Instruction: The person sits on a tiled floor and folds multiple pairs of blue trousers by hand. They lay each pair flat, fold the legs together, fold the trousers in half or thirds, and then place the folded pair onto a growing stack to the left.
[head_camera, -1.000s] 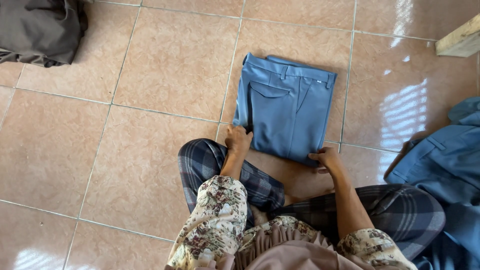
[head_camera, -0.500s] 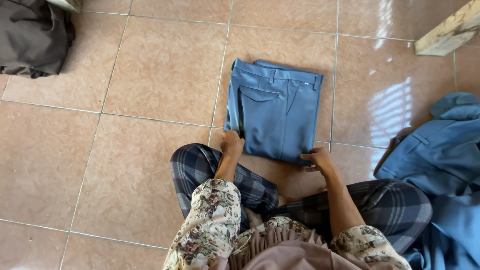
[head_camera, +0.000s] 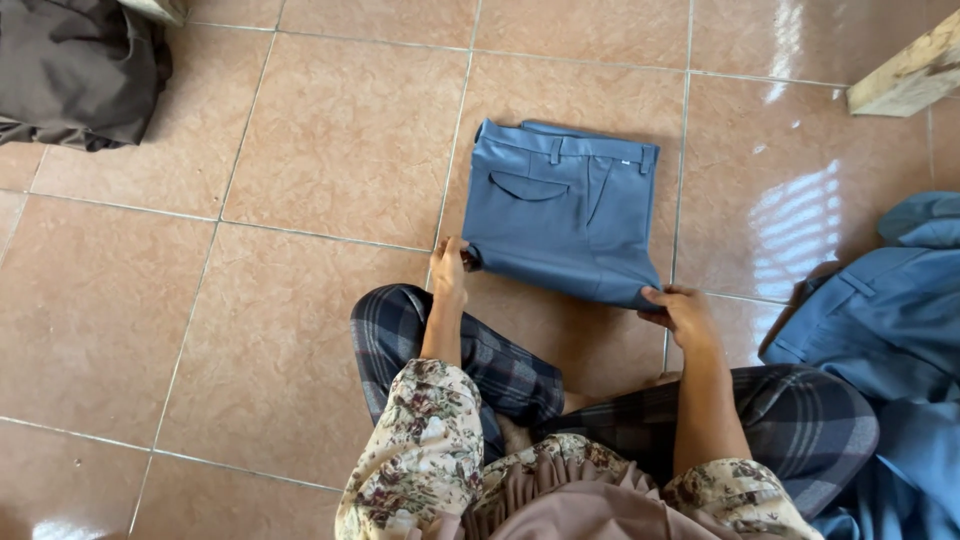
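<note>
A pair of blue trousers (head_camera: 560, 210), folded into a neat rectangle with the waistband and a back pocket facing up, lies flat on the tan tiled floor (head_camera: 330, 150) just ahead of both hands. The left hand (head_camera: 450, 262) pinches the near left corner of the folded cloth. The right hand (head_camera: 675, 310) grips the near right corner, thumb on top. Behind the hands, the person sits on the floor in dark plaid trousers and floral sleeves. Just to the right of the right hand lies a heap of blue clothing (head_camera: 890, 340). Far ahead and left of the left hand sits a dark grey garment (head_camera: 75, 70). Far ahead and right of the right hand, a pale wooden piece (head_camera: 905, 75) rests on the tiles.
</note>
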